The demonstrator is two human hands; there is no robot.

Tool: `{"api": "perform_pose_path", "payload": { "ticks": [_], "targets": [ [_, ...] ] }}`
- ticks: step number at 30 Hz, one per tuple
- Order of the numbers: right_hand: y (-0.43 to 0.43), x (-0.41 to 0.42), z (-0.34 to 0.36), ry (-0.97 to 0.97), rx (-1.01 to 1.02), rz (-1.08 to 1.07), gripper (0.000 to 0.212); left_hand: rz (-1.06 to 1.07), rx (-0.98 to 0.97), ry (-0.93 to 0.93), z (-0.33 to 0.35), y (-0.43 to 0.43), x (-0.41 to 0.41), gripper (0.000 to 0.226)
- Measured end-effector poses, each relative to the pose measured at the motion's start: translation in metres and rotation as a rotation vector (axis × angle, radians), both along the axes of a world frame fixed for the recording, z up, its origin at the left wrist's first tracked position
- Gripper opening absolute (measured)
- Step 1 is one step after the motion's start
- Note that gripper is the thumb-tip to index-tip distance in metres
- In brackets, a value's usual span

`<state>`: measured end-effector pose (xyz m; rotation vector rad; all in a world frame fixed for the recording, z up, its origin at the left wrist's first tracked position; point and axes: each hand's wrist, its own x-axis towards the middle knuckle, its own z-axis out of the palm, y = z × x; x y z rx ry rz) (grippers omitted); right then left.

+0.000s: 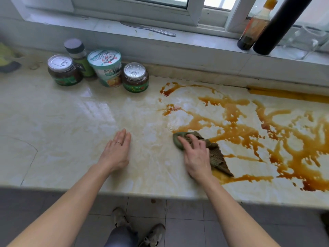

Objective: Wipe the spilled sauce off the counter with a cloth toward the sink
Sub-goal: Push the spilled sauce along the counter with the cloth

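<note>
Brown sauce (236,122) is spread in streaks and puddles over the right half of the pale marble counter (62,122). A green-brown cloth (216,155) lies at the spill's left edge, soaked brown along its right corner. My right hand (195,155) presses flat on the cloth's left part, fingers spread over it. My left hand (117,150) rests on the bare counter to the left, fingers together and flat, holding nothing. No sink is in view.
Two sealed jars (62,70) (135,77), a green bottle (78,56) and a cup of instant noodles (106,66) stand at the back left. On the window ledge are a sauce bottle (254,27), a dark cylinder (277,24), a knife (151,29) and a glass jar (306,41).
</note>
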<state>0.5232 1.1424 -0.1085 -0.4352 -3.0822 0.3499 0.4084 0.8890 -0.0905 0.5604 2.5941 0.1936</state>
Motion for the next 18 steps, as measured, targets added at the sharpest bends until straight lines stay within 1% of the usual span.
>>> {"api": "perform_pose_path", "payload": {
  "ticks": [2, 3, 7, 9, 12, 15, 16, 18],
  "targets": [
    [0.001, -0.006, 0.004, -0.022, -0.051, -0.14, 0.051, 0.005, 0.0, -0.003, 0.0, 0.0, 0.0, 0.077],
    [-0.007, -0.005, 0.005, -0.022, -0.051, -0.141, 0.053, 0.007, -0.001, -0.003, 0.0, 0.0, 0.001, 0.077],
    [-0.046, -0.005, 0.003, -0.029, -0.033, 0.079, 0.062, 0.01, 0.013, -0.004, 0.0, 0.001, 0.001, 0.078],
    [-0.039, -0.022, 0.003, -0.055, -0.007, 0.115, 0.062, -0.002, 0.009, -0.007, 0.001, -0.001, -0.001, 0.077],
    [-0.009, -0.046, 0.009, -0.094, 0.012, -0.028, 0.06, -0.016, 0.011, -0.01, 0.002, -0.003, -0.003, 0.076],
    [-0.006, -0.051, 0.016, -0.131, -0.067, -0.175, 0.057, -0.02, 0.007, -0.008, 0.003, -0.002, -0.002, 0.077],
    [-0.016, -0.05, 0.018, -0.145, -0.088, -0.178, 0.057, -0.015, 0.011, -0.009, 0.003, -0.002, -0.003, 0.078],
    [-0.046, -0.044, 0.019, -0.15, -0.086, -0.086, 0.063, -0.013, 0.008, -0.016, 0.004, -0.001, -0.001, 0.078]
  ]
}}
